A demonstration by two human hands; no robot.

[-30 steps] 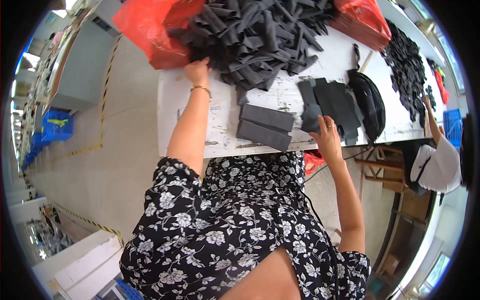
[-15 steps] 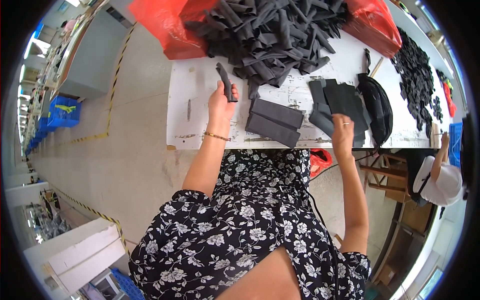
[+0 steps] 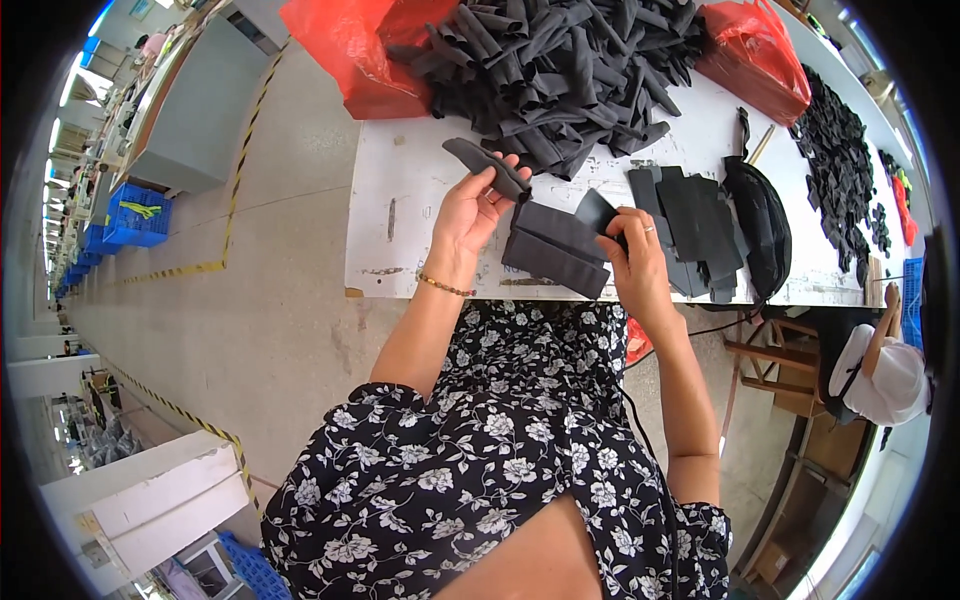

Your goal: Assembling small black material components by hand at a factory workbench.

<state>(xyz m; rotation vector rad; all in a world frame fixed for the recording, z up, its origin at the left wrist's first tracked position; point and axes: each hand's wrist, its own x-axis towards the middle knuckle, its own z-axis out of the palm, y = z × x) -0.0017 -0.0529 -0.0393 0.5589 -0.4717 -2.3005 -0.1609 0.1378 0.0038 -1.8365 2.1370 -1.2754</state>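
Note:
My left hand (image 3: 472,212) is closed around a dark grey fabric sleeve (image 3: 470,156), with the sleeve's end pointing toward my right hand. Between the thumb and fingers of my right hand (image 3: 640,262) is a thin dark rectangular panel (image 3: 594,208), tilted up off the table. Below it lie folded black fabric pieces (image 3: 552,252), side by side near the table's front edge. A fanned stack of dark flat panels (image 3: 702,215) rests to the right of my right hand. Beyond both hands rises a large heap of dark fabric sleeves (image 3: 565,85).
Red plastic bags (image 3: 385,75) flank the heap on the white table (image 3: 420,255). A black zip pouch (image 3: 758,225) lies right of the panels, and many small dark pieces (image 3: 835,170) spread farther right. Another person (image 3: 885,365) sits at the right. Blue crates (image 3: 137,213) stand on the left floor.
My right hand has moved left from the fanned stack, bringing a panel with it. My left hand has shifted right, and the sleeve in it has tilted toward the panel.

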